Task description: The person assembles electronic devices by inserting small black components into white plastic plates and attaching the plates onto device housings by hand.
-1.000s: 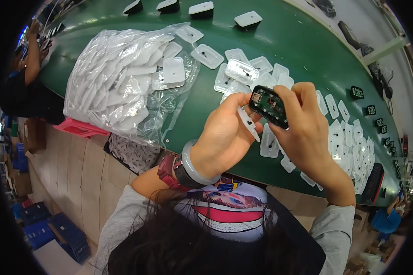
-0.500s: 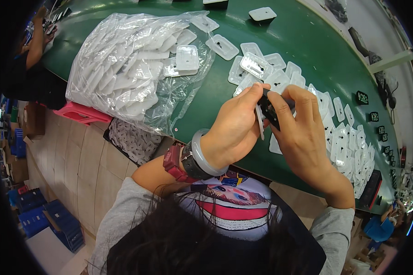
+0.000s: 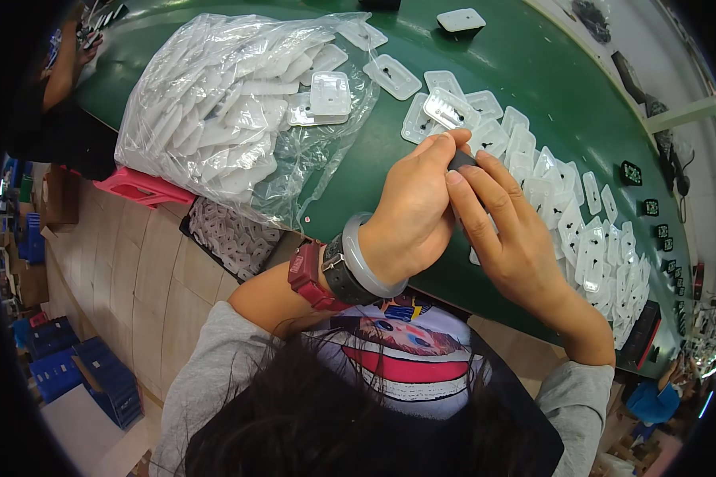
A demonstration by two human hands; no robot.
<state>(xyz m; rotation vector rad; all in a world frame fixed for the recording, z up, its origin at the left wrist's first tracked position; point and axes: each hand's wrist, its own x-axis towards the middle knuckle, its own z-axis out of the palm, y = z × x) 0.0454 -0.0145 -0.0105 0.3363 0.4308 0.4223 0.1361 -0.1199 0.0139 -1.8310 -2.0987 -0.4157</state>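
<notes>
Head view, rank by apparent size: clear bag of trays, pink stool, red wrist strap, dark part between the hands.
1. Clear bag of trays, by far the largest.
2. Pink stool, only partly visible beside the bag.
3. Red wrist strap, nearer the camera, so its rank against the stool is unsure.
4. Dark part, mostly hidden by left hand and right hand.

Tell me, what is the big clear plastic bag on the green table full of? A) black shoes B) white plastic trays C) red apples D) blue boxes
B: the clear plastic bag on the green table is stuffed with flat white plastic trays, the same kind that lie spread out loose by the person's hands.
</notes>
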